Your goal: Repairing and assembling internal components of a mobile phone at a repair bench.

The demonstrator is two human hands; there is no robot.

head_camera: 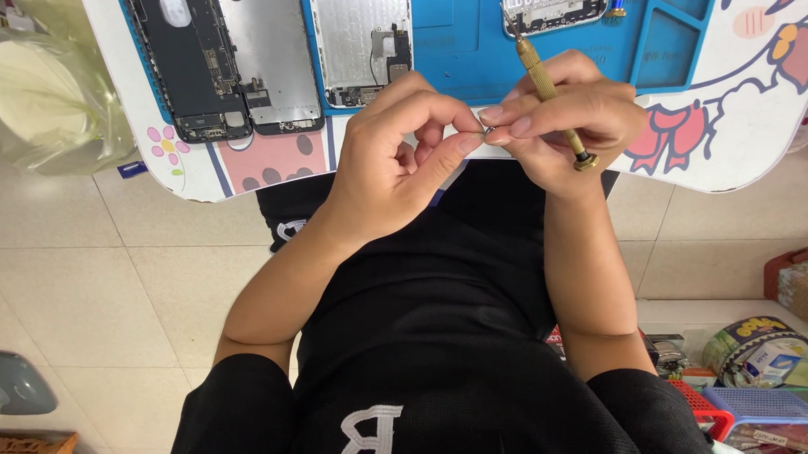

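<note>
- A tiny part [485,131], too small to be identified, is pinched between the fingertips of both hands, just below the desk [747,132] edge.
- The left hand [397,155] is closed on it; a brass screwdriver [552,93] is also gripped by the right hand [564,116].
- Above the part, three opened phone pieces [195,54] lie apart on the blue mat [464,41], so disassembly appears well advanced, reassembly not begun.

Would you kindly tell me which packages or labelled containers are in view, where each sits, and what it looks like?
Round tin: lower right on the floor, dark lid with yellow and colourful print.
Small box: leaning on that tin, white and blue.
Patterned box: right edge, greenish-beige with red rim.
</note>
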